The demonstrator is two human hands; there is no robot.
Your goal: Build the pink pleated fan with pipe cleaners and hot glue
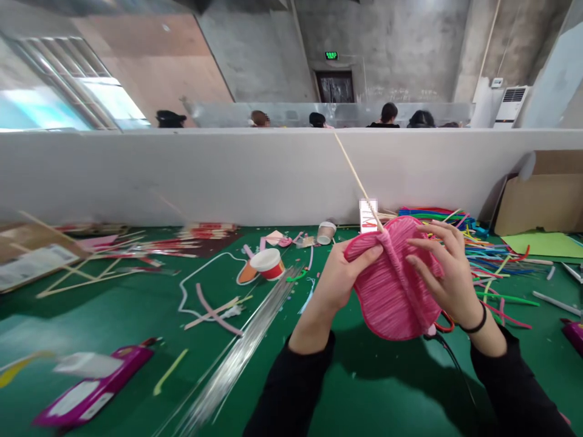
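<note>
I hold up a pink, ribbed, rounded craft piece [392, 285] made of pipe cleaners, mounted on a thin wooden stick [357, 179] that rises up and to the left. My left hand [339, 276] grips its left edge, thumb pressed on the front. My right hand [449, 273] rests on its right side with fingers curled over the surface, a black band on the wrist. Something orange-red [445, 325] peeks out under the piece.
The green table [136, 315] carries a bundle of thin metal wires [255, 321], a paper cup [268, 262], another cup [326, 232], a purple packet [95, 388], colourful pipe cleaners [496, 261], wooden sticks and a cardboard box [542, 200]. Beyond a white partition [228, 176] several people sit.
</note>
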